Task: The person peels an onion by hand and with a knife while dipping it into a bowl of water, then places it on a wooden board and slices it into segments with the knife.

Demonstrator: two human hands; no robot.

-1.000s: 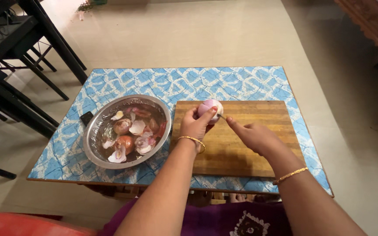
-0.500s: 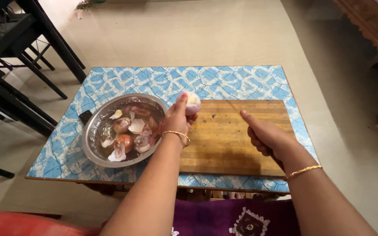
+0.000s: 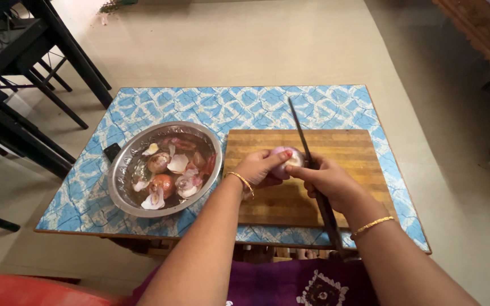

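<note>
My left hand grips a peeled pinkish-purple onion just above the wooden cutting board. My right hand holds a long dark knife whose blade points away from me and lies against the onion's right side. Both wrists wear thin gold bangles.
A steel bowl with water, onions and loose skins sits left of the board on the blue-and-white patterned table. A small dark object lies at the bowl's left rim. Black furniture legs stand at the left, wooden furniture at the right.
My left hand brought the onion from beside the bowl back down over the board. My right hand closed in, and the knife blade now rests against the onion.
</note>
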